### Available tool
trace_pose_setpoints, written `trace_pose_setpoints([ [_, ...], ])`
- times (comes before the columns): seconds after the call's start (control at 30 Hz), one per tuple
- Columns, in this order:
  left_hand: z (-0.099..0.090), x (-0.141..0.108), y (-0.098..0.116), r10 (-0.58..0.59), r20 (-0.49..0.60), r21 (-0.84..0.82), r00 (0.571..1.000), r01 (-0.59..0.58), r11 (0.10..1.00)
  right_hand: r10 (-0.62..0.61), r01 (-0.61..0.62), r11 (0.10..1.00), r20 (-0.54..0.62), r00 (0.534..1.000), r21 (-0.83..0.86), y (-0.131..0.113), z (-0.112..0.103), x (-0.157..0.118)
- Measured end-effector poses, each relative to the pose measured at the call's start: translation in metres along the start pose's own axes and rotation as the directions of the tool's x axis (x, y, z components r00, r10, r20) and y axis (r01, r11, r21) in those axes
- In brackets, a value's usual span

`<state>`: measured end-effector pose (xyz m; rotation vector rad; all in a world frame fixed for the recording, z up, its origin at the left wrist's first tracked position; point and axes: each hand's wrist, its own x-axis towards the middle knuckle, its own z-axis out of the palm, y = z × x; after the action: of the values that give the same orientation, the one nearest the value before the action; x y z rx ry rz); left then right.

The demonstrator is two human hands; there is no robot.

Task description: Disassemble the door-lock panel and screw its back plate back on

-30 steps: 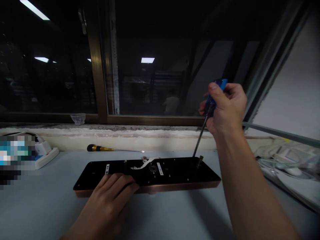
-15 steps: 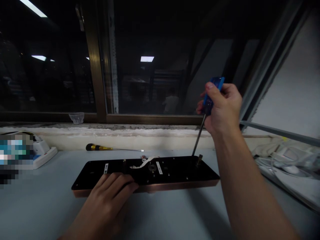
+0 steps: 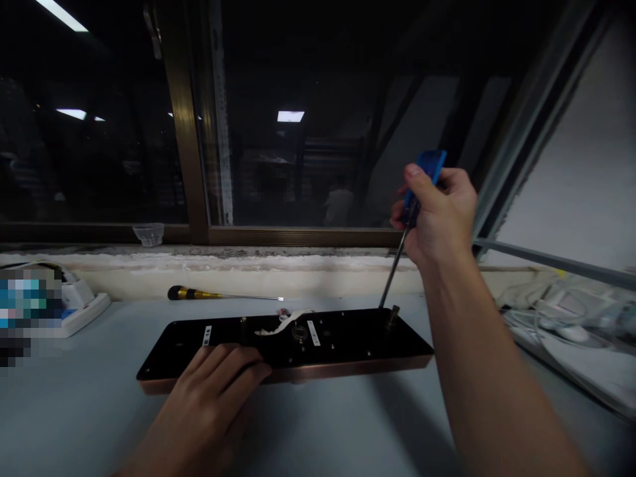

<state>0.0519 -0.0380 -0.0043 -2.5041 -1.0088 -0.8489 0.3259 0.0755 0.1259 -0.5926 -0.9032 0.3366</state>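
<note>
A long black door lock panel [image 3: 348,334] with a copper-coloured rim lies back side up on the table, with labels, brass posts, small screws and a white cable strip [image 3: 285,322] on it. My left hand [image 3: 213,381] holds its near edge left of the middle, fingers curled over the black face. In my right hand [image 3: 440,212], raised at the right, is a blue-handled screwdriver [image 3: 394,271]. Its shaft slants down to the panel's far right edge, close to a brass post [image 3: 393,315]. The shaft's tip is hidden from view.
Behind the panel lies a yellow and black screwdriver [image 3: 196,293]. A clear plastic cup [image 3: 149,234] stands on the window sill. White cables and devices [image 3: 571,331] are heaped at the right, and a white device [image 3: 87,315] sits at the left. A dark window rises behind.
The whole view has shifted slightly. Both hands keep their places on the panel and the screwdriver, with little visible movement.
</note>
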Motion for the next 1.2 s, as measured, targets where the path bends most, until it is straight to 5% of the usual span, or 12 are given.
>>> trace_pose_setpoints([
  [0.3,0.0008,-0.001,-0.0013,0.004,0.004,0.008,1.0,-0.004,1.0,0.143,-0.143,0.99,0.05,0.988,-0.011,-0.0024,-0.0018,0.001],
  [0.67,0.003,-0.0018,-0.0008,-0.011,-0.008,-0.016,1.0,0.011,1.0,0.067,-0.062,0.997,0.092,0.994,-0.053,-0.0035,0.0026,-0.0039],
  [0.9,0.0036,-0.002,-0.0012,-0.007,-0.012,-0.022,1.0,0.007,1.0,0.089,-0.087,0.995,0.036,0.995,-0.038,-0.0025,0.0009,-0.0011],
  [1.2,0.0026,-0.0023,-0.0018,0.003,0.012,-0.023,1.0,-0.002,1.0,-0.028,0.028,1.0,-0.061,0.998,0.001,0.0035,0.0001,0.0001],
])
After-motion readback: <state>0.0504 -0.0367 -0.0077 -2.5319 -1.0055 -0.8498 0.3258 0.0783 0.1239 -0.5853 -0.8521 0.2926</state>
